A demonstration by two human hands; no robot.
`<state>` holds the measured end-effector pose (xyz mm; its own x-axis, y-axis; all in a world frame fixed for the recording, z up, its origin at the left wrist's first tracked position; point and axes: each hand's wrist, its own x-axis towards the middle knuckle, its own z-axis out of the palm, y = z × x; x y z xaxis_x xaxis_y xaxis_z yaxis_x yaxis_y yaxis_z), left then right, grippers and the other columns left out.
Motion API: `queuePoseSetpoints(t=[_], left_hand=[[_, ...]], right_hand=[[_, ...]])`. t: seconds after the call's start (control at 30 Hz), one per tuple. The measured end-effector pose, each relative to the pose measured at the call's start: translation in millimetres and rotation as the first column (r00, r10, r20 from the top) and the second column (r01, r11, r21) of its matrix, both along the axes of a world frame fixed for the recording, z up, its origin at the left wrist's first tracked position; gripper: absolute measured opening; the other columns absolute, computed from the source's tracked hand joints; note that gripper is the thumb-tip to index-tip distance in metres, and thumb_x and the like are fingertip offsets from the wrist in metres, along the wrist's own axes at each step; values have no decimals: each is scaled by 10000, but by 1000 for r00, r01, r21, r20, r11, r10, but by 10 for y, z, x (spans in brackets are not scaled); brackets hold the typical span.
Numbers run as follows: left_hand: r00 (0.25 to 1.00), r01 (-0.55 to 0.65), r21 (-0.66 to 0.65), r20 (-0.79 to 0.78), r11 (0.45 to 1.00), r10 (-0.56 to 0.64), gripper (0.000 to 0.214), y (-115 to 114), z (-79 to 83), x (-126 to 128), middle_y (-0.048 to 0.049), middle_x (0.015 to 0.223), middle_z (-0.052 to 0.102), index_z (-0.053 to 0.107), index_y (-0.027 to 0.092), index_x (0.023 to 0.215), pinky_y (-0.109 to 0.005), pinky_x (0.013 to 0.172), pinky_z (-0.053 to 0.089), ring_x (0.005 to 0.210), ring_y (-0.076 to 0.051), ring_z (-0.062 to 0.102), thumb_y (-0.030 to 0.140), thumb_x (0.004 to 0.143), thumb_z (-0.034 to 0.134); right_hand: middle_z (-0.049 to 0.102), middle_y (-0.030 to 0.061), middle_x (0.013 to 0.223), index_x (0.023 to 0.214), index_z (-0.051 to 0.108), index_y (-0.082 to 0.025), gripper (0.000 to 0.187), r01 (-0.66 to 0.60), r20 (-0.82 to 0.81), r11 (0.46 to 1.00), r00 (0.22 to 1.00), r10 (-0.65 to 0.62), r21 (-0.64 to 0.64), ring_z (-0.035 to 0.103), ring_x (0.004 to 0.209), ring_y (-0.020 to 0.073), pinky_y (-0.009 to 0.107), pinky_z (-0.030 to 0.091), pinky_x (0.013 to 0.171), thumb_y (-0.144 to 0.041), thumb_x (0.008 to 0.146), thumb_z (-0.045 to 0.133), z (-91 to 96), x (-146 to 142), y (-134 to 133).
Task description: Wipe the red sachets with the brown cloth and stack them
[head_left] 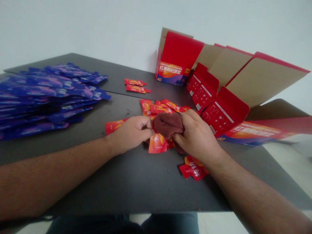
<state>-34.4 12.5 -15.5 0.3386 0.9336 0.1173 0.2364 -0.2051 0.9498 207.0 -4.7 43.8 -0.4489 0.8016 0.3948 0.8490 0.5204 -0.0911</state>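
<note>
My right hand [198, 136] is closed around a dark red cloth [168, 124], which bulges out between thumb and fingers. It presses the cloth onto a red-orange sachet [158, 143]. My left hand [133, 132] is curled into a pinch at that sachet's top edge, right beside the cloth. Under and around both hands lies a loose heap of several red sachets [162, 106]. One more red sachet [193, 169] lies under my right wrist.
A big pile of blue-purple sachets [46, 97] covers the dark table [136, 182] at the left. Two red sachets [136, 85] lie further back. Opened red cardboard boxes [175, 61] and flattened ones [243, 94] stand at the back right.
</note>
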Motion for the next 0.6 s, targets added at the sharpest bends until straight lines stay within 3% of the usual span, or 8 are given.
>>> queuePoseSetpoints(t=[0.27,0.43,0.6], left_hand=[[1000,-12,19,-16,1000,13,101,10,-2,-15,10,687,644,604,205,713,-268,619,460,653,-145,580,245,796,644],[998,-38,49,-57,998,40,118,-5,19,-8,30,644,591,567,211,681,-261,598,415,628,-135,531,236,770,641],[999,17,21,-51,1000,-16,38,6,12,-21,-2,773,715,635,206,751,-280,668,485,730,-169,629,217,787,629]], right_hand=[[672,100,1030,970,600,-236,127,5,5,1000,1000,-5,-20,644,914,270,378,532,774,-203,862,659,39,-8,-1],[680,110,1058,984,591,-232,128,0,17,1000,1000,0,5,653,957,281,385,537,800,-206,879,660,52,11,0],[693,104,1066,998,616,-229,129,-30,86,998,996,35,-56,663,952,275,383,537,797,-196,887,674,60,-64,-106]])
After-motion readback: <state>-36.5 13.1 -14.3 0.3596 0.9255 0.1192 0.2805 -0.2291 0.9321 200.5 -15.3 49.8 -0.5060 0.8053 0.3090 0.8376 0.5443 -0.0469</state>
